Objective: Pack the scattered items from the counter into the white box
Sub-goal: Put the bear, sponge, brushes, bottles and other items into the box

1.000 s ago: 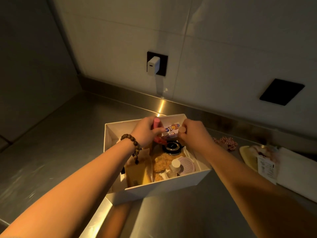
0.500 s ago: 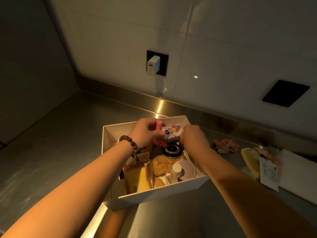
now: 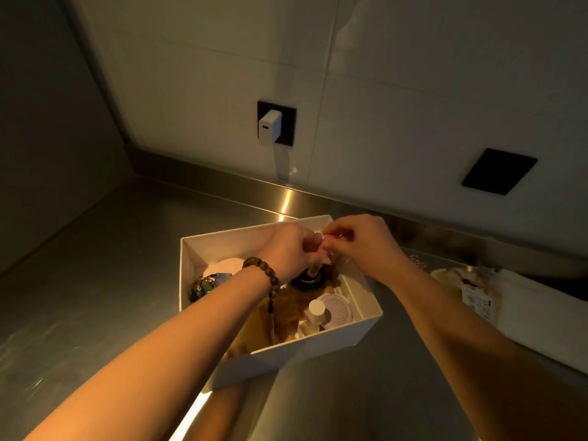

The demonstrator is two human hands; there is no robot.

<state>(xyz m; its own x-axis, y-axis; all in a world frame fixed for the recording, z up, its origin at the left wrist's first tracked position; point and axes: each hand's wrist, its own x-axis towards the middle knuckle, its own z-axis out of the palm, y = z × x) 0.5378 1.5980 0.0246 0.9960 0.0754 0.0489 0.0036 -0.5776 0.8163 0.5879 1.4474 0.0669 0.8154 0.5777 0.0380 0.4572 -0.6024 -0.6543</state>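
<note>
The white box [image 3: 334, 346] is seen on the steel counter [image 3: 95, 281], and everything else is placed from it. Over its far wall both hands are brought together: the left hand [image 3: 291, 254], with a beaded bracelet [image 3: 265, 276] on its wrist, is curled, and the right hand [image 3: 362, 246] is pinched with its fingertips against those of the left. Something small and pale [image 3: 326, 245] is caught between the fingers of the two hands, but it is largely covered and blurred, so its identity and which hand actually grips it cannot be told. Inside the box, a round black lid [image 3: 307, 281] is partly hidden under the left hand; nearer the front wall a white-capped bottle [image 3: 315, 313] and a lilac round disc [image 3: 339, 308] are visible. A pale pink round object [image 3: 222, 265] and a dark patterned item [image 3: 203, 286] lie by the box's left wall, the latter too dim to name. The middle of the box is covered by the left forearm. To the right of the box, a tagged item [image 3: 475, 300] and a patterned scrap [image 3: 416, 261] remain on the counter, dimly lit.
</note>
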